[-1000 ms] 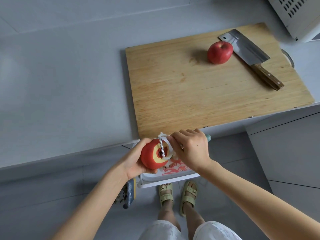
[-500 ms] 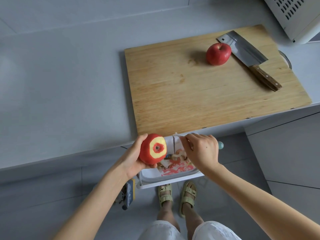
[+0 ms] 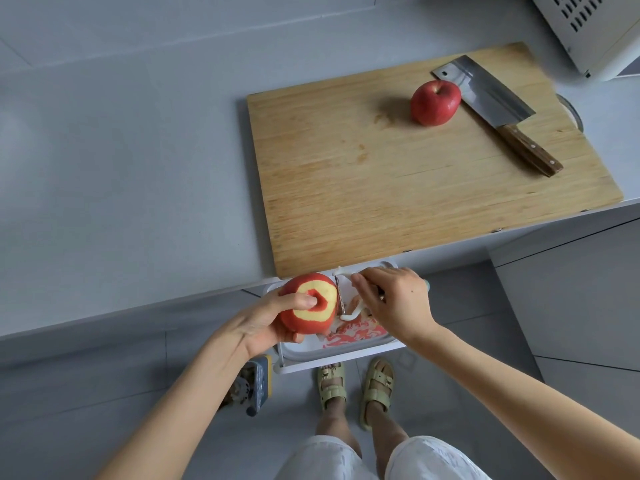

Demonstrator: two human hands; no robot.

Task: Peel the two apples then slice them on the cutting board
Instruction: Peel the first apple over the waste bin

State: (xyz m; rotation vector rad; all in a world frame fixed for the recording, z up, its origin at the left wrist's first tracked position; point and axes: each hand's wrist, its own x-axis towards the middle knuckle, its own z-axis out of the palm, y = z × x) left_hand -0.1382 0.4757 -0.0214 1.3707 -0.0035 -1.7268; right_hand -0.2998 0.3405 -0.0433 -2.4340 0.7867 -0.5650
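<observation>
Counting from my remote station, I make out two apples, a partly peeled apple and a whole apple, plus one peeler, one cleaver and one cutting board. The left hand grips the partly peeled apple, thumb pressed into its top hollow and the other fingers curled beneath. The right hand has its fingers curled round the peeler, whose blade touches the fruit just beside the left thumb tip. Under both sets of fingers sits one white bin lined with a red-printed bag; I cannot read the print. The whole apple rests on the cutting board, well beyond the right fingertips, just beside the cleaver's blade. Two green sandals show below the wrists.
</observation>
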